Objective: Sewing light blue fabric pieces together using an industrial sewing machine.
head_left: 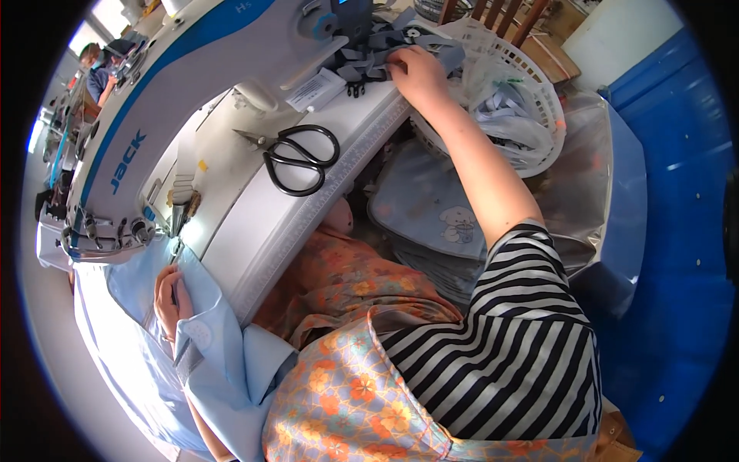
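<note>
Nearest, light blue cloth is draping over the left forearm and running up under the needle of the sewing machine; the left hand is resting on it just short of the needle, fingers together and bent, though I cannot tell whether they are pinching it. Right of the tabletop and below it, a stack of blue-grey pieces is lying, its top one showing a small animal figure. Beside that, a pale box is standing with shiny plastic film at its mouth. A white lattice basket is holding clear plastic bags and pale strips. Along the tabletop's near edge a ruler strip is running, and white surface is showing between the needle and the black-handled scissors, which are lying with their blades nearly together. Farther off, the right hand is touching a heap of grey-blue scraps, fingers curling down; their tips are hiding, so I cannot tell whether they are gripping anything. In the far left background, another person is sitting.
</note>
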`<action>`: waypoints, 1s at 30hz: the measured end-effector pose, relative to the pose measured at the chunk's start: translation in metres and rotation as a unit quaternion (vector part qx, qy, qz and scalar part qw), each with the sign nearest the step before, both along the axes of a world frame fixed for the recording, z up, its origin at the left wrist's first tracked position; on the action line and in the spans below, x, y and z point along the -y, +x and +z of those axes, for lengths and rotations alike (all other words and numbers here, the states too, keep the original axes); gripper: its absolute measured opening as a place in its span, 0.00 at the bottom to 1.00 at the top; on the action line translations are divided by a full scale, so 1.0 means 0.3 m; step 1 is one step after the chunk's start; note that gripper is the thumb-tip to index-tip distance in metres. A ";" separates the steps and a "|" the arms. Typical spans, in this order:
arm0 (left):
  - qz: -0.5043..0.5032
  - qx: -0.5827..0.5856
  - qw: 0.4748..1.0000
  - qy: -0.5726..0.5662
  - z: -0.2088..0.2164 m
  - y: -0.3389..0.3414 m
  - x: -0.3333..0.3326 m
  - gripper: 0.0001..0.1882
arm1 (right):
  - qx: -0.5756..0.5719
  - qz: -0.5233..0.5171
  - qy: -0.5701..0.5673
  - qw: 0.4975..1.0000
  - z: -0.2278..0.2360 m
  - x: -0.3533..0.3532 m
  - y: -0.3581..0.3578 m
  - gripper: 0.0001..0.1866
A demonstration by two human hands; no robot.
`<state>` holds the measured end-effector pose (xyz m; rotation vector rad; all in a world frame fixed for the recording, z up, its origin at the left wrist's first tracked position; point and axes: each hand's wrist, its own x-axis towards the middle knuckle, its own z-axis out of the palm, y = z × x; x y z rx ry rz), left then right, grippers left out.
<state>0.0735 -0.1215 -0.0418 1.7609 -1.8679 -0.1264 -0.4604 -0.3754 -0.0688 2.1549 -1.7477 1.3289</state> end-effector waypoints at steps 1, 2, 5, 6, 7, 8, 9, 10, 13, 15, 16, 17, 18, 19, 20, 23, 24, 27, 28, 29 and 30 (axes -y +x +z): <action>0.019 0.002 1.000 0.009 -0.001 -0.003 -0.002 0.07 | 0.000 0.008 -0.001 1.000 -0.008 -0.019 -0.012 0.08; 0.004 0.004 1.000 -0.005 -0.001 -0.004 -0.004 0.08 | 0.022 0.032 -0.036 0.999 -0.020 -0.045 -0.032 0.09; 0.008 -0.022 1.000 -0.002 -0.005 -0.007 -0.010 0.08 | 0.044 -0.032 -0.112 0.992 -0.076 -0.159 -0.174 0.09; 0.009 -0.013 1.000 0.001 -0.005 -0.006 -0.011 0.08 | 0.096 -0.085 -0.064 0.990 -0.102 -0.198 -0.245 0.09; 0.004 -0.013 1.000 -0.003 -0.008 -0.005 -0.011 0.08 | 0.138 -0.124 -0.023 0.982 -0.127 -0.234 -0.329 0.09; -0.002 -0.014 1.000 -0.009 -0.009 -0.002 -0.009 0.08 | 0.130 -0.150 0.008 0.980 -0.156 -0.266 -0.412 0.09; -0.006 -0.015 1.000 -0.015 -0.012 0.000 -0.008 0.08 | 0.128 -0.211 0.070 0.967 -0.187 -0.277 -0.486 0.09; -0.009 -0.010 1.000 -0.015 -0.014 0.003 -0.006 0.08 | 0.080 -0.212 0.089 0.970 -0.216 -0.289 -0.556 0.09; -0.013 0.003 1.000 -0.015 -0.018 0.013 -0.003 0.07 | -0.115 -0.220 0.127 0.960 -0.292 -0.267 -0.671 0.10; -0.009 0.012 1.000 -0.016 -0.018 0.019 -0.005 0.07 | -0.259 -0.272 0.088 0.923 -0.317 -0.239 -0.692 0.11; 0.000 0.009 1.000 -0.011 -0.017 0.022 -0.006 0.07 | -0.252 -0.281 0.121 0.918 -0.312 -0.224 -0.703 0.11; 0.005 0.010 1.000 -0.007 -0.017 0.024 -0.008 0.07 | -0.248 -0.285 0.197 0.905 -0.304 -0.213 -0.712 0.11; 0.006 0.018 1.000 0.000 -0.016 0.026 -0.008 0.07 | -0.245 -0.303 0.263 0.883 -0.292 -0.204 -0.719 0.11; 0.005 0.011 1.000 -0.009 -0.018 0.027 -0.008 0.07 | -0.221 -0.291 0.282 0.887 -0.279 -0.197 -0.725 0.12; -0.002 0.010 1.000 -0.014 -0.021 0.028 -0.007 0.08 | -0.200 -0.297 0.292 0.887 -0.262 -0.194 -0.732 0.12; -0.016 0.015 0.999 -0.025 -0.039 0.034 0.001 0.08 | -0.070 -0.254 0.237 0.935 -0.191 -0.196 -0.730 0.15; -0.014 0.018 0.999 -0.035 -0.043 0.038 0.002 0.08 | 0.014 -0.224 0.236 0.946 -0.149 -0.202 -0.720 0.16; -0.050 0.045 0.997 -0.026 -0.020 0.053 0.004 0.09 | 0.308 -0.104 0.163 0.931 0.051 -0.236 -0.633 0.16; -0.007 0.016 0.999 0.031 0.007 0.055 0.003 0.10 | 0.276 -0.021 0.115 0.954 0.141 -0.257 -0.584 0.15; 0.037 -0.007 0.994 0.099 0.047 0.051 -0.001 0.10 | 0.257 0.024 0.076 0.963 0.237 -0.290 -0.527 0.15; 0.082 -0.030 0.982 0.166 0.096 0.039 -0.003 0.11 | 0.191 0.064 0.076 0.976 0.336 -0.329 -0.463 0.14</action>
